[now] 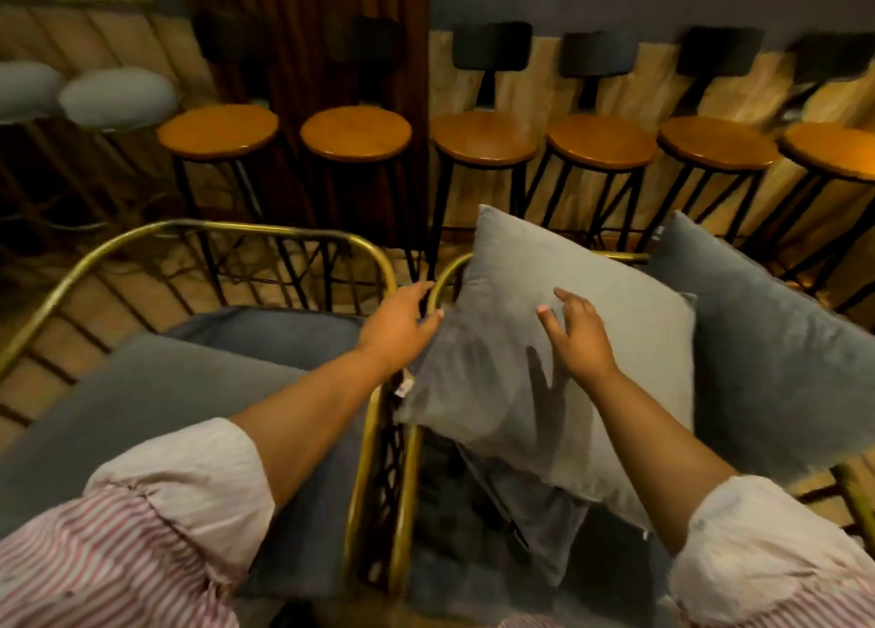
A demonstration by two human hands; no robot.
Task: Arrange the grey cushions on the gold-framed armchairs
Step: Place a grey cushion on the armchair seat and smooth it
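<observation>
**Both hands on the light grey cushion, right armchair**

Far left: two grey padded stools, blurred. Next to them a row of wooden round-seat bar stools with black legs and backs runs along the wall to the right edge.

Left gold-framed armchair: its curved rail sits in front of the stools. A grey cushion lies flat on its seat, with a darker blue-grey cushion behind it, toward the back rail. Your left forearm crosses over this chair; striped sleeve rolled to the elbow.

Your left hand reaches past the two touching gold side rails and is at the left edge of the light grey cushion. Fingers loosely spread, thumb on the cushion's front face, fingertips curling behind the edge; whether they grip firmly, cannot tell.

That cushion stands tilted in the right gold-framed armchair, top corner up against the back rail, lower edge down in the seat. A crumpled dark grey cushion lies under it on the seat.

Your right hand rests on the cushion's front face, fingers apart and slightly bent, thumb out to the left, nothing pinched.

Right: a darker grey cushion leans just beside the light one, overlapping behind its right edge.
</observation>
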